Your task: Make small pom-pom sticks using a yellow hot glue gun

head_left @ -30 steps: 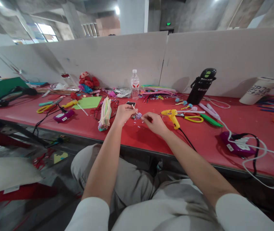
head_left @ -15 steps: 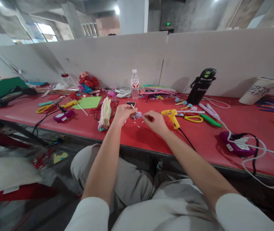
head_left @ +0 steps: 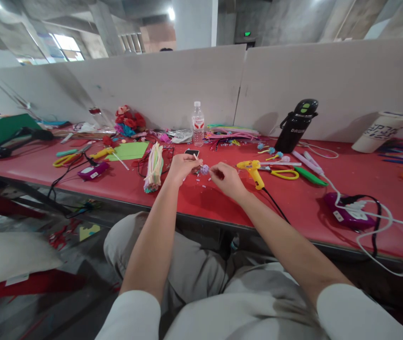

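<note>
My left hand (head_left: 181, 167) is closed around a thin stick that carries a small pale purple fuzzy ball (head_left: 205, 169) at its end. My right hand (head_left: 227, 180) pinches at the right side of that ball, fingers pressed together. Both hands hover just above the red table (head_left: 293, 203), near its front edge. Small white scraps lie on the table under the ball. A yellow glue gun (head_left: 253, 170) lies just right of my right hand. A bundle of pastel pipe cleaners (head_left: 154, 168) lies left of my left hand.
Yellow-handled scissors (head_left: 282, 174), a black flask (head_left: 296, 125), a water bottle (head_left: 198, 124), red paper flowers (head_left: 129, 120) and a green sheet (head_left: 130, 150) sit further back. A purple power strip (head_left: 346, 215) with white cables lies right. Grey partitions (head_left: 173, 85) close off the back.
Almost nothing has moved. My right hand has shifted slightly up and toward the ball; my left hand keeps holding the stick in place.
</note>
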A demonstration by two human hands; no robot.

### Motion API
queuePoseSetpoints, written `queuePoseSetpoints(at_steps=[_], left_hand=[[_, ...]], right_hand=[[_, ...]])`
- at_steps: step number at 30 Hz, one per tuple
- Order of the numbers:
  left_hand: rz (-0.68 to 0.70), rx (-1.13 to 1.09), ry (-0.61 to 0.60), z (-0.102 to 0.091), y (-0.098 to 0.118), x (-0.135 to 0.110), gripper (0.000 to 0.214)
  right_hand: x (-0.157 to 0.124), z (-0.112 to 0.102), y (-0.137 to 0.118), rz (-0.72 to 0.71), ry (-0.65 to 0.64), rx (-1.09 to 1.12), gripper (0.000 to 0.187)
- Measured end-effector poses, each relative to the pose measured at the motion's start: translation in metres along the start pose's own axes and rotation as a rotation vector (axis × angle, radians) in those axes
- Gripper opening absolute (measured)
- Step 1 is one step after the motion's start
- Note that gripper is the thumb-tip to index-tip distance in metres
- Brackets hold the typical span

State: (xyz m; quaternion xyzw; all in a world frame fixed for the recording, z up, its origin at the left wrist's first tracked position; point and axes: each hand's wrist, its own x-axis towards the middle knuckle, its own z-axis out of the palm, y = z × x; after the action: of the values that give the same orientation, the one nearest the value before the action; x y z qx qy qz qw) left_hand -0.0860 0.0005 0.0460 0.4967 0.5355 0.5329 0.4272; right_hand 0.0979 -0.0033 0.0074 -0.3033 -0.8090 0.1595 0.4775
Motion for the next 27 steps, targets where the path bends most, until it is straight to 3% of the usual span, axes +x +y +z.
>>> queuePoseSetpoints(at_steps=[11,27], left_hand=[[0.011,0.037,0.016,0.002,-0.004,0.002,0.03],[0.054,0.126,0.028,0.0,-0.012,0.005,0.022]], right_hand=[[-0.002,0.002,0.002,-0.087,-0.062,-0.123,0.009],[-0.002,0.001,0.0,-0.053,-0.11,-0.101,0.007]])
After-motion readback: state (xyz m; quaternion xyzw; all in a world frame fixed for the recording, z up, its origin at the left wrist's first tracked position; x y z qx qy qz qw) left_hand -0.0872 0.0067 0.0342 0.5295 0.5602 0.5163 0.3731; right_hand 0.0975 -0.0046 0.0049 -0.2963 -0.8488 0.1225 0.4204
